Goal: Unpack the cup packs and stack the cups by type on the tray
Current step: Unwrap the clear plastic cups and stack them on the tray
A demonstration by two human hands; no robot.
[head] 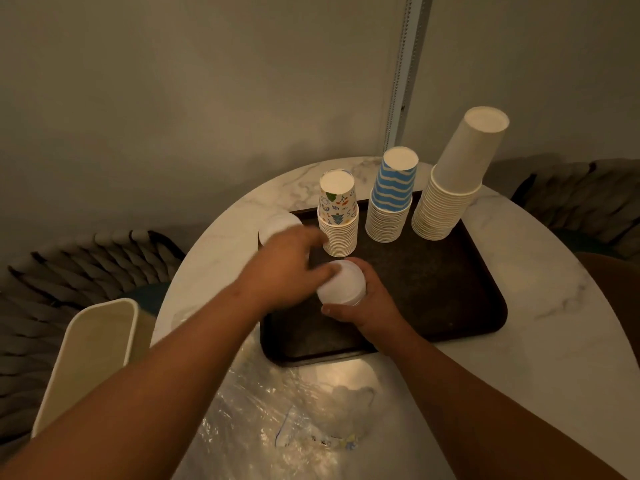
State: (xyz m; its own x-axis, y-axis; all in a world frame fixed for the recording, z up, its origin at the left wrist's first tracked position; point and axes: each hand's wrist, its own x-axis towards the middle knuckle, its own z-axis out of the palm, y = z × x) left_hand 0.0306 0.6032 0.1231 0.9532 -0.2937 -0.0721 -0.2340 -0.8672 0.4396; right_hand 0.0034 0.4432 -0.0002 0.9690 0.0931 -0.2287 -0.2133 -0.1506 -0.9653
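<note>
On a dark brown tray (450, 289) stand three upside-down stacks: patterned cups (338, 216), blue-striped cups (393, 199) and tall plain white cups (453, 181). My right hand (367, 306) grips a stack of small white cups (341, 284) over the tray's left part. My left hand (287, 268) is blurred and rests its fingers on that same stack. Another white cup stack (277, 225) lies on the table beyond my left hand, just off the tray's left edge.
The tray sits on a round marble table (554, 306). Crumpled clear plastic wrapping (294, 417) lies at the near edge. A cream bin (90, 355) stands at the left. Woven chairs (69, 271) flank the table; a wall is behind.
</note>
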